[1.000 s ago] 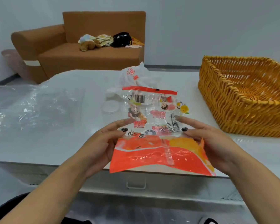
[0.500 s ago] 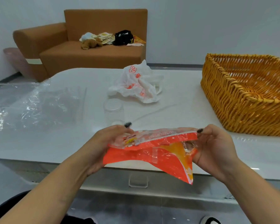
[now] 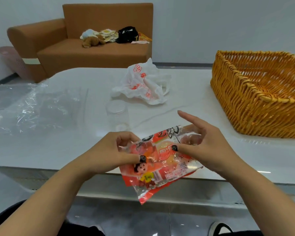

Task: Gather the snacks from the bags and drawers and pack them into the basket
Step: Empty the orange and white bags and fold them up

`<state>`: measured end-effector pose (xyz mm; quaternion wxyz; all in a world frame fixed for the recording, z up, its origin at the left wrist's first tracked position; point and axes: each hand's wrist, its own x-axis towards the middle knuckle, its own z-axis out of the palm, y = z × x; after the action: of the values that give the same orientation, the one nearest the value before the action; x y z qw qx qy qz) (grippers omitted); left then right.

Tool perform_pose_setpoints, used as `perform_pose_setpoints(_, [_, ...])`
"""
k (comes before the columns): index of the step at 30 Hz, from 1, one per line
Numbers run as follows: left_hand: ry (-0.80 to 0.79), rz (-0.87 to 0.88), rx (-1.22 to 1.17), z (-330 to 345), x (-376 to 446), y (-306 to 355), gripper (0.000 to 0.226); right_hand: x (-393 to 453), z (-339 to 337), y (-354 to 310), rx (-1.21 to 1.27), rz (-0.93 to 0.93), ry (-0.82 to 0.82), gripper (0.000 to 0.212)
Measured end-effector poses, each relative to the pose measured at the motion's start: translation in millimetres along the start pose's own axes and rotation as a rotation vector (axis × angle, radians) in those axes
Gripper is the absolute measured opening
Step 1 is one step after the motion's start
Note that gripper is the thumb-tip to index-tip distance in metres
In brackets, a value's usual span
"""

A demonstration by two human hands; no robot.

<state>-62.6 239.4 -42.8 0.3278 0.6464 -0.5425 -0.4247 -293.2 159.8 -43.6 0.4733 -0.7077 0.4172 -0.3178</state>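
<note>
Since half a second ago you have turned the snack packet (image 3: 160,160) over: its printed face with the cartoon figure now looks up at you, and its lower corner hangs past the bench (image 3: 58,147) edge at lower centre. Your left hand (image 3: 112,152) pinches the packet's left edge, thumb on top. Your right hand (image 3: 206,147) holds the right side with the thumb pressed on the print, while its index finger points free toward the middle of the frame. The basket (image 3: 245,106) at the upper right shows only bare wicker in the part you can see, so the packing looks barely begun. The white plastic bag (image 3: 143,86) at upper centre lies crumpled; I cannot tell whether anything remains inside.
</note>
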Motion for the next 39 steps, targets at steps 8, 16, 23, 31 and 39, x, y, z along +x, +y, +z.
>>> perform_pose_setpoints(8, [-0.16,-0.003,0.028,11.8,1.1,6.2,0.012,7.0,14.8,-4.7,-0.059,-0.14,-0.071,0.073])
perform_pose_setpoints(16, [0.255,-0.003,-0.444,11.2,5.7,4.5,0.017,16.1,10.2,-3.5,0.303,0.266,0.122,0.1])
perform_pose_setpoints(23, [0.222,-0.038,-0.492,20.4,4.0,3.5,0.019,-2.2,21.0,-1.6,0.391,0.369,-0.242,0.04])
perform_pose_setpoints(31, [0.024,-0.154,-0.639,18.3,5.5,8.1,0.038,0.0,8.9,-2.8,0.535,0.455,-0.145,0.021])
perform_pose_setpoints(39, [-0.128,-0.098,-0.867,20.7,7.1,5.4,0.039,2.1,8.2,4.9,0.891,0.456,-0.289,0.047])
